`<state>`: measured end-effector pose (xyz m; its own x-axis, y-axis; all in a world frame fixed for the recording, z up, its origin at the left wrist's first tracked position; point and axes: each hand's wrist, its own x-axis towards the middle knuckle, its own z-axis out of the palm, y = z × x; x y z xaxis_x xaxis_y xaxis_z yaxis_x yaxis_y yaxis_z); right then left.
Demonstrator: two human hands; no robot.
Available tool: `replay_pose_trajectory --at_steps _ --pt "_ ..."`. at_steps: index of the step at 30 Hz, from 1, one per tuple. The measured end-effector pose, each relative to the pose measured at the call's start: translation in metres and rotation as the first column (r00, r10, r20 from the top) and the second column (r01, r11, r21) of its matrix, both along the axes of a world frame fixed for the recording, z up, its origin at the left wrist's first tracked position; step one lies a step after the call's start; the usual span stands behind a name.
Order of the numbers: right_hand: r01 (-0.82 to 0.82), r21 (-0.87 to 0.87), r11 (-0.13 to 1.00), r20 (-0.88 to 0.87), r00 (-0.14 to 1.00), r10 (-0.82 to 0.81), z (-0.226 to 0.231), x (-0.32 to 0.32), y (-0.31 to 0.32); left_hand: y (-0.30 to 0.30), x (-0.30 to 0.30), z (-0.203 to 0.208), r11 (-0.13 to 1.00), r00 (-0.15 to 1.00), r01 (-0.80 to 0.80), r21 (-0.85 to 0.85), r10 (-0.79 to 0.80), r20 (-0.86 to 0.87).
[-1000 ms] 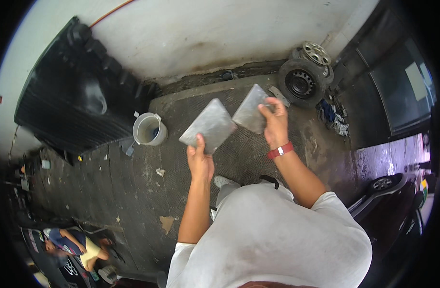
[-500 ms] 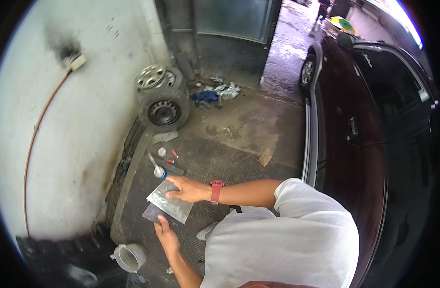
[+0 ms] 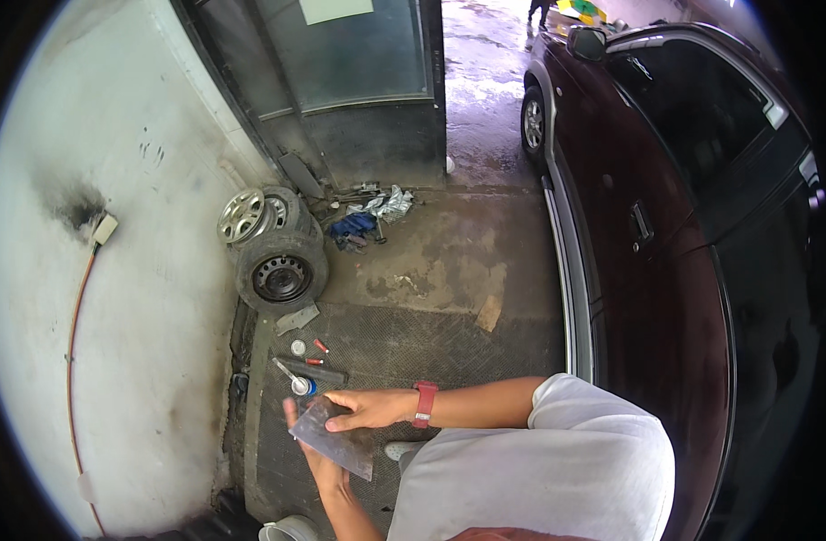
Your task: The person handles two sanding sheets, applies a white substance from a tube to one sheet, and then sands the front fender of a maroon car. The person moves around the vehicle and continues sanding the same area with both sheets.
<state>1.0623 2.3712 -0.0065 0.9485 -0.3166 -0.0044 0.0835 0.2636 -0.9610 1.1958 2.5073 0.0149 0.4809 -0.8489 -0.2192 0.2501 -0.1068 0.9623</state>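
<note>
Leftmost, a white wall (image 3: 142, 270) carries an orange cable (image 3: 75, 343) running down from a small box. Against its foot lean two wheels (image 3: 273, 248), one with a silver hubcap, one bare black steel. Below them, on the ribbed floor mat (image 3: 449, 338) near its left edge, lie a small can (image 3: 301, 386), red bits and a round lid. Just under these, the left hand (image 3: 316, 460) supports a flat grey metal sheet (image 3: 334, 439) from beneath, fingers spread under it. The right hand (image 3: 366, 408), with a red wristband (image 3: 424, 404), lies flat on top, fingers loosely extended. A pale bucket (image 3: 291, 529) sits at the bottom edge. Rightmost stands a dark maroon car (image 3: 692, 234).
</note>
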Motion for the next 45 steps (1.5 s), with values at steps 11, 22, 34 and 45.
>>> replay_pose_trajectory --at_steps 11,22,34,45 --pt "0.326 0.709 0.625 -0.194 0.943 -0.272 -0.039 -0.037 -0.029 -0.027 0.006 -0.007 0.996 0.952 0.037 -0.075 -0.012 0.306" --pt "0.466 -0.321 0.825 -0.114 0.845 -0.522 -0.018 -0.015 -0.062 -0.039 0.002 -0.009 0.997 0.998 0.056 0.046 -0.057 0.007" --pt "0.269 0.753 0.601 -0.077 0.942 -0.326 -0.025 -0.035 -0.04 -0.041 0.013 0.002 0.991 0.998 -0.06 -0.118 0.056 -0.041" --pt "0.751 0.106 0.652 -0.032 0.658 -0.753 -0.011 -0.02 -0.096 -0.059 -0.008 0.018 0.999 0.966 0.003 0.037 -0.013 0.258"
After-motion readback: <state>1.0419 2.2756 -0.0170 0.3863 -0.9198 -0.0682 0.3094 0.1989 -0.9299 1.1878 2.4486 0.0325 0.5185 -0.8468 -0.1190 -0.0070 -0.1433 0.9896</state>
